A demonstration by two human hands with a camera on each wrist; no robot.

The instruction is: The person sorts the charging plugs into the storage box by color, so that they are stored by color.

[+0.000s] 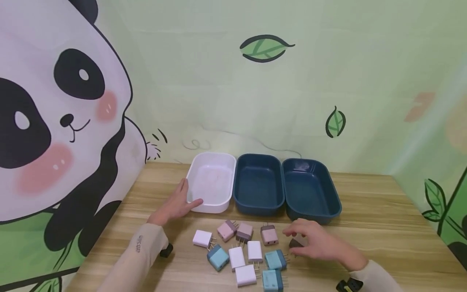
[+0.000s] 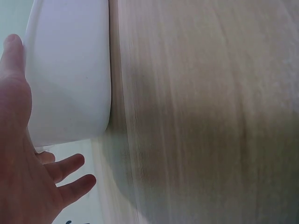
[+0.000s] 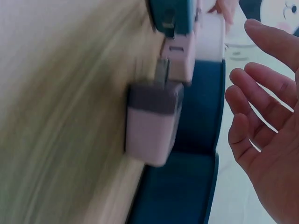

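Left hand [image 1: 174, 207] outspread, only touching white tray [image 1: 211, 180], right hand [image 1: 316, 240] half-curled, holding nothing, near pink-and-grey charger [image 3: 150, 130], other plug chargers [image 1: 246, 275] on wooden counter [image 1: 375, 219].

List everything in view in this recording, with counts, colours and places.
White tray: one, white, leftmost in the row
Blue trays: two, dark blue, right of the white tray
White adapters: four, white, in front of the trays
Pink adapters: four, pink with dark ends, same area
Teal adapters: three, teal with darker ends, same area
Table: one, wood-grain brown, beneath trays and adapters
Backdrop: pale green, panda-and-leaf print, behind
Wrist devices: two, black, at the wrists
Sleeves: two, beige
Left hand: one, bare, touching the white tray
Right hand: one, bare, by the rightmost pink adapter
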